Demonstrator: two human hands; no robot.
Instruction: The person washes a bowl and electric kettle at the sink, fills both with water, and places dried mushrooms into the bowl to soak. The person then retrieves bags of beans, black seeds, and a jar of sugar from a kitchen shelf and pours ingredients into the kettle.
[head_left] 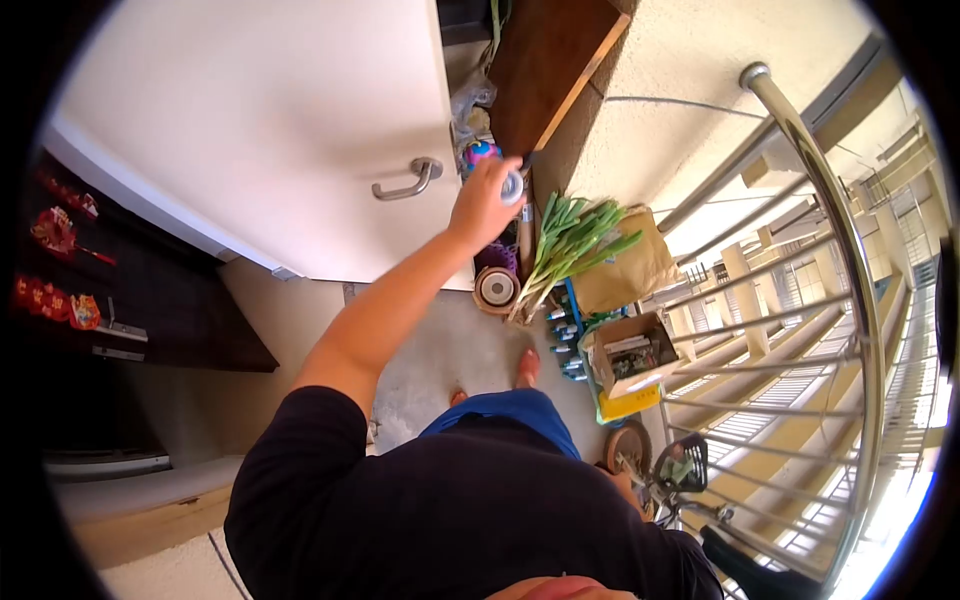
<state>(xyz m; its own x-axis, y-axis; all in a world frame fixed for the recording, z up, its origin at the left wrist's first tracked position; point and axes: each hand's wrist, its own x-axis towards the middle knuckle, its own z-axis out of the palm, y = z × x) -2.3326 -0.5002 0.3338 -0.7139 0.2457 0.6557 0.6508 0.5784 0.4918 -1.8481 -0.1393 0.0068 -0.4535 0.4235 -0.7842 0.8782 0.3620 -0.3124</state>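
My left hand (487,208) stretches forward past the edge of the white door. Its fingers are wrapped round a small cylinder with a pale round end (512,188); its exact kind is hard to make out. Beneath that hand, on the floor, are a round brown pot-like object with a white top (496,287) and a bunch of leeks or large green onions (580,240). Down at my right side, my right hand (626,492) shows only in part, beside the bicycle (668,490); its fingers are not clear.
The white door (280,130) with a metal handle (408,180) stands at left. Along the right runs a metal railing (840,220). Near it are a cardboard box (632,352), a yellow box (630,402), bottles in a blue crate (568,340) and a brown board (545,70).
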